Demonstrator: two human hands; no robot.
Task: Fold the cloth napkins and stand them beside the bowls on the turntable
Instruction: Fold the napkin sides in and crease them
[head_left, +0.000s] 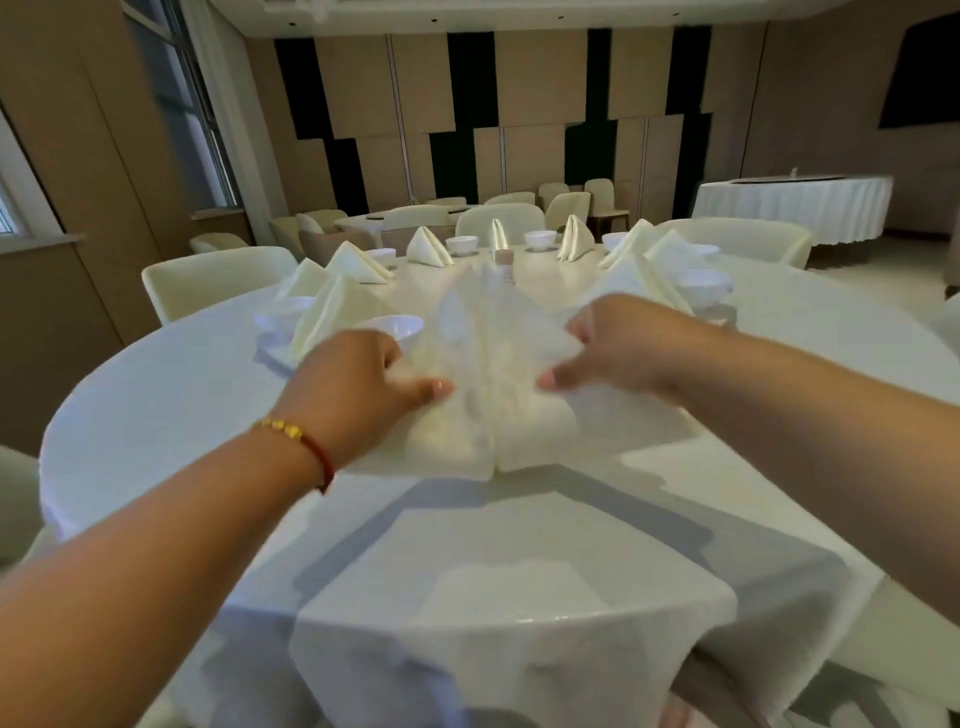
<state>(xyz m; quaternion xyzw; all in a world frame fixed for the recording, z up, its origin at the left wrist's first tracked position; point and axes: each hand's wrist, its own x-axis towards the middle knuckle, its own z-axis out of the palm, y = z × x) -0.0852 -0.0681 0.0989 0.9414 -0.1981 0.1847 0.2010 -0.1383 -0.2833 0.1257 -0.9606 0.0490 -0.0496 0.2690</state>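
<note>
Napkin (493, 395), blurred, is pinched up into a peak between your left hand (358, 384) and right hand (618, 348), fingers curled into its sides, near the table's (156, 415) near edge. Its lower corners touch bare tablecloth, which lies open between you and it. Beyond, along the turntable's (550, 275) rim, folded napkins (332, 317) stand beside bowls (400, 327). Chairs (208, 280) ring the far edge.

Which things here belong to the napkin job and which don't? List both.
Job: napkin held by left hand and right hand; folded napkins; bowls; turntable.
Not: bottle; chairs; far table.
</note>
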